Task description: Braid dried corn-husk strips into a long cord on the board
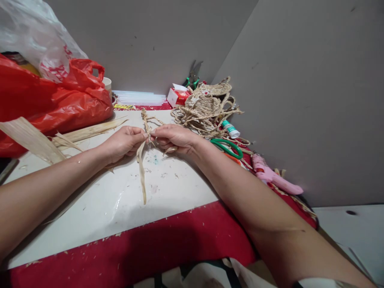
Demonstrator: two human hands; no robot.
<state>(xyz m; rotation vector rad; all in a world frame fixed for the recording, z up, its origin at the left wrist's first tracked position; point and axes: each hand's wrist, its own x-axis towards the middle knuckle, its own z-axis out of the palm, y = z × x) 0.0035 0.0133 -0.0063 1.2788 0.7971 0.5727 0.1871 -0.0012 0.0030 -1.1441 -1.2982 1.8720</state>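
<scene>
A braided cord of dry straw-coloured husk (145, 117) runs down to the fingertips of both hands over a white board (168, 184). My left hand (127, 141) pinches the cord's lower end from the left. From the right, my right hand (172, 137) pinches it at the same spot, the fingertips almost touching. A loose husk strip (141, 172) hangs below the pinch onto the board. Another short strip end shows under my right hand's fingers. Wide flat husk strips (33, 140) lie on the left, partly behind my left forearm.
Red plastic bag (81, 102) at left; clear tubes (139, 98), a small red-and-white box (177, 96) and green-handled shears (193, 78) at the back. Coiled braided cord (207, 106), a glue stick (230, 129), green handles (228, 148) and a pink glue gun (276, 176) sit right.
</scene>
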